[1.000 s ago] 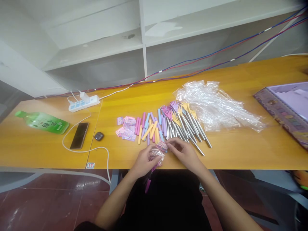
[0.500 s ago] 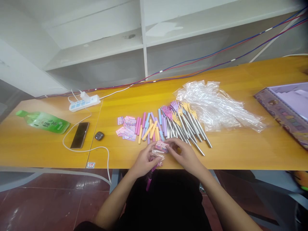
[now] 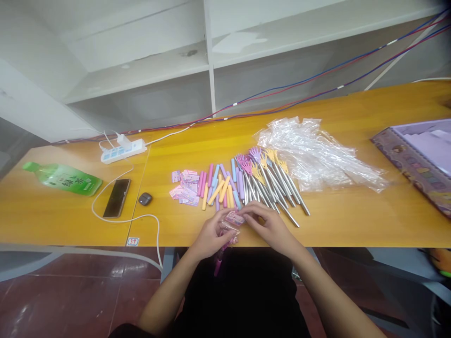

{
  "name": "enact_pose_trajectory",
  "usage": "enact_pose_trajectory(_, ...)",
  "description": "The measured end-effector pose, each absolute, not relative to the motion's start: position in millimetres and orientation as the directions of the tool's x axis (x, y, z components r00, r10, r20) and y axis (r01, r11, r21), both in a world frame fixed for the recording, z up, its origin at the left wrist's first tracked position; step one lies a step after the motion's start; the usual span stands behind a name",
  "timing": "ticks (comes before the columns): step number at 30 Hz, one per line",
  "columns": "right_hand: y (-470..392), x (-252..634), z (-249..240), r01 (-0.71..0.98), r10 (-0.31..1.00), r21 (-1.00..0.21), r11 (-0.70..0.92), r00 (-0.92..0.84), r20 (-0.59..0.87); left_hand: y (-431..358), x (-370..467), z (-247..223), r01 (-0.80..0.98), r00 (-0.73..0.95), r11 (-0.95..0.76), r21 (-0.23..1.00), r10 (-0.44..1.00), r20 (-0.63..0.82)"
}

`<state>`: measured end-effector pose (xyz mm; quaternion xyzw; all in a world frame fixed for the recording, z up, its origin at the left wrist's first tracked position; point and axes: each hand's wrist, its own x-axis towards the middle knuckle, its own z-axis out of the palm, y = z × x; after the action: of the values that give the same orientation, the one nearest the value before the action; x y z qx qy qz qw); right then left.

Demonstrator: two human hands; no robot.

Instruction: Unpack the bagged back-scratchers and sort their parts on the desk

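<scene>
My left hand point(image 3: 214, 235) is closed around a clear plastic bag point(image 3: 230, 226) at the table's front edge. Inside the bag is a magenta back scratcher, its handle point(image 3: 217, 267) hanging down over my lap. A small pink printed card point(image 3: 234, 218) sits at the top of the bag; whether it is fully inside I cannot tell. The fingertips of my right hand point(image 3: 262, 223) pinch at the card's right corner and the bag's edge. Just beyond lie metal-rod back scratchers point(image 3: 271, 183) with coloured hand-shaped heads, loose coloured handles point(image 3: 224, 188) and a pile of cards point(image 3: 186, 188).
Clear plastic bags point(image 3: 313, 155) are heaped behind the scratchers. A purple printed box point(image 3: 416, 169) stands at far right. To the left are a green tea bottle point(image 3: 65, 178), phone point(image 3: 117, 198), earbud case point(image 3: 145, 199), power strip point(image 3: 123, 151) and white cable point(image 3: 141, 217).
The pink card has shifted slightly down and left, toward the bag in my left hand. My right fingertips have followed it a little. The magenta handle has tilted slightly.
</scene>
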<state>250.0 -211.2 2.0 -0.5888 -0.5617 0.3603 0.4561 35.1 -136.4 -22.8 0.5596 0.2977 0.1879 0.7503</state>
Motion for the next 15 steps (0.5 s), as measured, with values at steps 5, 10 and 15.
enact_pose_trajectory(5, -210.9, 254.6, 4.1, 0.261, 0.985, -0.964, 0.046, 0.147, 0.087, -136.5, 34.3, -22.3, 0.05, 0.777, 0.279, 0.959, 0.592, -0.213)
enact_pose_trajectory(10, -211.3, 259.3, 4.9, 0.228, 0.987, -0.973, 0.016, 0.152, 0.052, -137.4, 33.7, -23.4, 0.039, 0.804, 0.296, 0.954, 0.559, -0.206)
enact_pose_trajectory(15, -214.0, 257.5, 5.2, 0.342, 0.976, -0.938, 0.063, 0.175, 0.13, -138.3, 34.8, -21.5, 0.02, 0.792, 0.314, 0.949, 0.575, -0.207)
